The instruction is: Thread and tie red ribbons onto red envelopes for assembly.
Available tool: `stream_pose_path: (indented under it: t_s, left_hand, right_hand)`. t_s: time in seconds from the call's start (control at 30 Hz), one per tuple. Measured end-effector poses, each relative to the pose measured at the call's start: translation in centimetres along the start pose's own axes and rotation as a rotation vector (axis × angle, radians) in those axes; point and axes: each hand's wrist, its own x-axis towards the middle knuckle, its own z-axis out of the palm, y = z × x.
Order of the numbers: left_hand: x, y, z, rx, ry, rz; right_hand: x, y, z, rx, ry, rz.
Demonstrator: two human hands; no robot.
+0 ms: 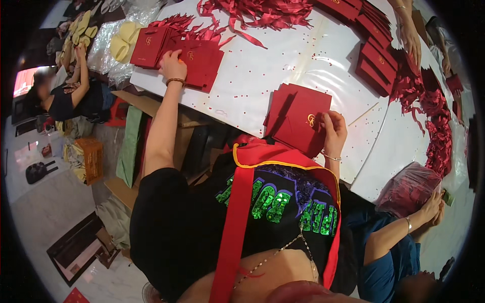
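Fingers, left hand (172, 64): curled down on the top red envelope (198, 59) of a pile, upper left of the frame.
Fingers, right hand (333, 129): pinching the edge of a fanned stack of red envelopes (295, 117) at centre (gold emblem showing).
Table (283, 60): white, speckled with red dots.
Ribbons (252, 12): red, heaped along the top edge.

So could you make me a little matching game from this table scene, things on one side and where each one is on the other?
Things:
1. left hand
2. right hand
3. ribbon heap
4. plastic bag of red pieces

Places:
A. far edge of the white table
B. on the far-left stack of red envelopes
C. beside a co-worker in blue, at the right
D. on the near envelope stack

Pairs: 1-B, 2-D, 3-A, 4-C
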Motion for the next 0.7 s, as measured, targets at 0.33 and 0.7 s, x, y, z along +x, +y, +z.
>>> stream_pose_path:
  t_s: [0.33, 0.7]
  left_hand:
    - [-2.4, 6.7, -0.7, -0.063, -0.395, 0.017]
    - [-1.7, 5.4, 2.8, 0.232, -0.098, 0.326]
  right_hand:
    - [-0.6, -0.5, 0.4, 0.010, 0.061, 0.017]
    - [-0.7, 1.6, 0.4, -0.328, 0.096, -0.118]
